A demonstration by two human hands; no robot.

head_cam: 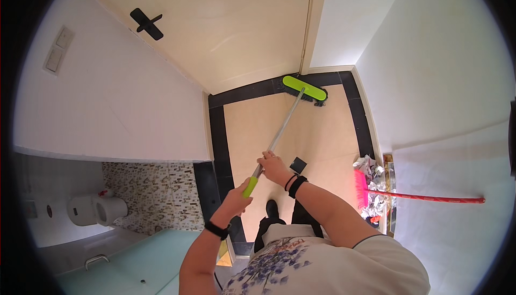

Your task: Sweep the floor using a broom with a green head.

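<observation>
A dust mop with a lime-green head (304,88) and dark fringe rests on the floor (258,129), close to the foot of a closed door. Its metal pole (287,119) slants back towards me. My left hand (233,200) is wrapped around the green grip (250,186) at the pole's end. Higher up, my right hand (276,168) grasps the metal part of the pole. Just beside my right hand, a dark square tile inset (298,165) shows in the beige floor. Both wrists carry dark bands.
The door (225,25) ahead has a black handle (147,23). On the right, a pink broom (361,189) with a red stick leans by crumpled plastic bags (373,174). A white toilet (96,210) and a frosted glass panel (153,258) lie to the left. White walls (435,77) flank the floor.
</observation>
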